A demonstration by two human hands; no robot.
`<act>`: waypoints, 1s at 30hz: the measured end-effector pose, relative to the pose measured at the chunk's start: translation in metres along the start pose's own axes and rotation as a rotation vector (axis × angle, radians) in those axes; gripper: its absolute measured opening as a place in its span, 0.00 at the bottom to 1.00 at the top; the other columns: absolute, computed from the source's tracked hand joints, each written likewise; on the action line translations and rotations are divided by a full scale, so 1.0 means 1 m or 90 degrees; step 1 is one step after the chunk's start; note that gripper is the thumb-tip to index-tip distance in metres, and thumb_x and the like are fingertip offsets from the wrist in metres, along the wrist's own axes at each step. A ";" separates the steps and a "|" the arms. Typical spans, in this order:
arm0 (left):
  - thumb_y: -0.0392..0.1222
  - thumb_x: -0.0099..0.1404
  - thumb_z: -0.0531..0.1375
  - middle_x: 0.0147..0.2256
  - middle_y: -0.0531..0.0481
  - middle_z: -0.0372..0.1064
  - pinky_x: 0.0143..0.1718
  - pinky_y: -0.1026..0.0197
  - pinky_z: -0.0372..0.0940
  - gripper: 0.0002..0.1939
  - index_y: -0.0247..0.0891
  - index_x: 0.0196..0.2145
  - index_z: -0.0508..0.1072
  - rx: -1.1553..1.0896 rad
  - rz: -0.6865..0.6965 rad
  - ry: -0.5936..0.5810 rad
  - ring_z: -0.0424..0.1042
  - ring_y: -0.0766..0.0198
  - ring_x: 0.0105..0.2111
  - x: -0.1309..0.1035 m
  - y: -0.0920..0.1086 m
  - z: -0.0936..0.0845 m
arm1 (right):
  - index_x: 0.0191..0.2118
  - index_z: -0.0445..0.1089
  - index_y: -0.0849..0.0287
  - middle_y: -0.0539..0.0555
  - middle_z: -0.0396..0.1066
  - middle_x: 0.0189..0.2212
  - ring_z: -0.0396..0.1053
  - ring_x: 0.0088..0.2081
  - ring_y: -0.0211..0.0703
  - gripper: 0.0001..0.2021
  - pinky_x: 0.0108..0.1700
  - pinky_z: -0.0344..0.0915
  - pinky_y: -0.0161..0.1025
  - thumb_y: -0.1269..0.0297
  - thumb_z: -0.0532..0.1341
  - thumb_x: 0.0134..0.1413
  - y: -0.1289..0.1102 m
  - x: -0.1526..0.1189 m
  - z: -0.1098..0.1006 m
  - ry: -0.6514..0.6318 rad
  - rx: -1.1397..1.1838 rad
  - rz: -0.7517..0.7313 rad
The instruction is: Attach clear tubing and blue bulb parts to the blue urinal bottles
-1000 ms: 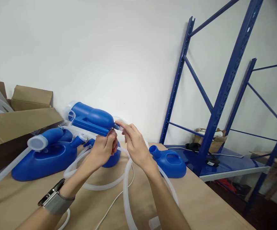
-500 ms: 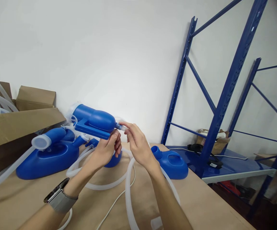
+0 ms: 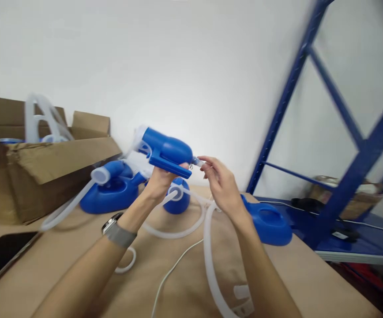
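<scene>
A blue plastic urinal funnel (image 3: pixel 170 148) with a straight handle is held above the table, tilted with its nozzle toward the right. My left hand (image 3: pixel 161 183) grips it from below, with most of its fingers hidden behind the handle. At the nozzle, my right hand (image 3: pixel 221 181) pinches the end of a clear hose (image 3: pixel 198 162). Whether the hose end is fully seated on the nozzle cannot be made out. A translucent cap (image 3: pixel 140 137) covers the funnel's wide end. Under my hands stands a blue urinal bottle (image 3: pixel 177 201) with a hose at its mouth.
Another blue bottle with a funnel (image 3: pixel 108 194) stands left, before a cardboard box (image 3: pixel 65 159) with hoses. At right is a blue bottle (image 3: pixel 274 227), beyond it a blue metal rack (image 3: pixel 277 106). A white hose (image 3: pixel 209 256), a thin cord (image 3: pixel 174 267) and a dark flat device (image 3: pixel 2 256) lie on the table.
The view has swung left, so everything sits further right and more of the box shows. My left hand has shifted from near the nozzle to beneath the funnel; my right stays at the nozzle.
</scene>
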State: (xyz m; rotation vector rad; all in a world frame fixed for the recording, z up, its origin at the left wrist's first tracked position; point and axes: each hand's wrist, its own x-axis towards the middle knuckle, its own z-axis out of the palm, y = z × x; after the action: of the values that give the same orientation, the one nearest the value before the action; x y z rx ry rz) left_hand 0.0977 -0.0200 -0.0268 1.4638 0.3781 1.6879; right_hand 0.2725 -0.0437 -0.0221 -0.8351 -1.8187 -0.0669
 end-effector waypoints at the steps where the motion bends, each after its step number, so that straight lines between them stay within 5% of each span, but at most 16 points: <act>1: 0.55 0.48 0.74 0.36 0.49 0.74 0.36 0.58 0.73 0.26 0.40 0.39 0.71 -0.004 0.029 0.024 0.77 0.55 0.39 0.004 0.002 -0.004 | 0.55 0.70 0.53 0.56 0.75 0.45 0.72 0.45 0.49 0.14 0.52 0.68 0.49 0.57 0.53 0.72 -0.001 0.000 0.003 0.003 -0.022 -0.014; 4: 0.55 0.46 0.75 0.40 0.49 0.75 0.40 0.58 0.73 0.32 0.42 0.44 0.69 0.033 0.121 0.126 0.77 0.54 0.44 0.017 0.012 -0.022 | 0.55 0.69 0.54 0.59 0.71 0.49 0.68 0.53 0.54 0.14 0.57 0.64 0.55 0.58 0.56 0.69 -0.015 -0.005 0.021 0.077 -0.100 -0.058; 6: 0.54 0.46 0.76 0.42 0.48 0.76 0.41 0.57 0.74 0.35 0.42 0.47 0.68 0.082 0.129 0.187 0.77 0.53 0.45 0.025 0.021 -0.037 | 0.52 0.70 0.55 0.60 0.71 0.49 0.68 0.52 0.54 0.11 0.56 0.65 0.53 0.60 0.55 0.70 -0.033 -0.011 0.037 0.028 -0.103 -0.082; 11: 0.51 0.48 0.75 0.48 0.50 0.76 0.41 0.53 0.75 0.41 0.52 0.56 0.62 0.184 0.064 0.244 0.77 0.52 0.47 0.034 0.042 -0.081 | 0.54 0.71 0.56 0.59 0.74 0.48 0.73 0.48 0.54 0.15 0.48 0.70 0.50 0.54 0.56 0.70 -0.067 -0.051 0.088 -0.582 -0.087 -0.110; 14: 0.52 0.51 0.73 0.52 0.50 0.74 0.43 0.49 0.75 0.40 0.56 0.57 0.60 0.205 0.043 0.235 0.77 0.52 0.50 0.035 0.048 -0.103 | 0.65 0.63 0.50 0.62 0.69 0.55 0.68 0.58 0.61 0.25 0.53 0.68 0.56 0.51 0.61 0.66 -0.065 -0.079 0.118 -0.800 -0.090 -0.137; 19: 0.55 0.60 0.68 0.62 0.55 0.66 0.49 0.50 0.73 0.36 0.63 0.59 0.54 0.207 0.096 0.252 0.70 0.56 0.59 0.039 0.051 -0.119 | 0.56 0.71 0.55 0.59 0.69 0.50 0.69 0.53 0.55 0.16 0.51 0.68 0.48 0.58 0.64 0.65 -0.052 -0.091 0.134 -0.825 -0.076 -0.170; 26: 0.36 0.76 0.48 0.69 0.55 0.52 0.59 0.57 0.69 0.25 0.60 0.62 0.43 0.001 0.351 0.513 0.67 0.71 0.59 0.045 0.069 -0.140 | 0.40 0.78 0.57 0.59 0.70 0.48 0.70 0.50 0.53 0.09 0.48 0.67 0.43 0.59 0.63 0.64 -0.057 -0.074 0.118 -0.898 -0.097 -0.154; 30: 0.41 0.80 0.42 0.68 0.57 0.49 0.58 0.62 0.69 0.29 0.64 0.68 0.30 -0.025 0.364 0.568 0.66 0.72 0.60 0.045 0.080 -0.170 | 0.37 0.78 0.57 0.60 0.70 0.50 0.66 0.57 0.56 0.07 0.52 0.66 0.45 0.60 0.66 0.60 -0.060 -0.076 0.121 -0.978 -0.128 -0.202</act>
State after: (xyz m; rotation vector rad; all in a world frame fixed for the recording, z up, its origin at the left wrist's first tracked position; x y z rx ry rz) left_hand -0.0874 0.0157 0.0126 0.7307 0.4035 2.7604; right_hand 0.1542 -0.0762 -0.1166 -0.7351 -3.4243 0.2742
